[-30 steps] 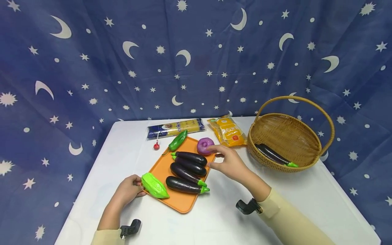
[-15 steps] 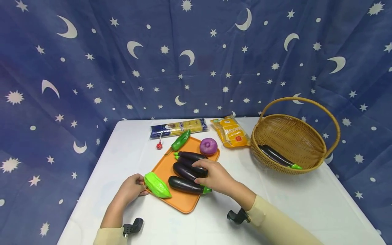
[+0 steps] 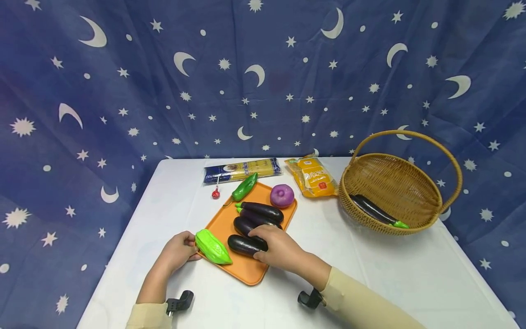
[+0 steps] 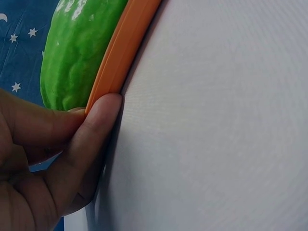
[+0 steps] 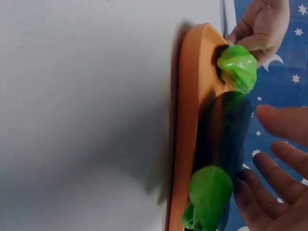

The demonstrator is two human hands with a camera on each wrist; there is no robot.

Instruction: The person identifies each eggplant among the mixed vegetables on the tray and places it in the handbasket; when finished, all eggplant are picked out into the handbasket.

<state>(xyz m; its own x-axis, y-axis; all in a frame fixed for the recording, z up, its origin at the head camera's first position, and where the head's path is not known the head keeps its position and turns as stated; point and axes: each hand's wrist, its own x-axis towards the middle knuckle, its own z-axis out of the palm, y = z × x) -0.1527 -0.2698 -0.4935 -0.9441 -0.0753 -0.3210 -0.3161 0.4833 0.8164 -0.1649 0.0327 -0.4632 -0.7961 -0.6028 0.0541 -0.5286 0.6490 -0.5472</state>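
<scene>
My left hand (image 3: 176, 251) pinches the left corner of the orange tray (image 3: 250, 275), thumb and finger on its rim (image 4: 122, 57) in the left wrist view. Beside those fingers lies a bright green, ridged bitter melon (image 3: 213, 247). Over the tray's near right side, my right hand (image 3: 282, 249) hovers at the nearest eggplant (image 3: 242, 245), covering its stem end in the head view. The right wrist view shows this hand's fingers (image 5: 279, 180) spread, with the green cap (image 5: 210, 192) beside them. Several eggplants lie in a row behind, partly hidden by the hand.
A purple onion (image 3: 282, 196) and a green pepper (image 3: 244, 186) lie on the tray's far end. Behind are a spaghetti pack (image 3: 246, 171), a red lollipop (image 3: 215, 194) and an orange-yellow bag (image 3: 314, 178). A wicker basket (image 3: 394, 178) holding an eggplant (image 3: 376, 210) stands right.
My right hand has moved from beside the onion toward the near side, down to the nearest eggplant. My left hand keeps its hold on the tray. The view has shifted slightly.
</scene>
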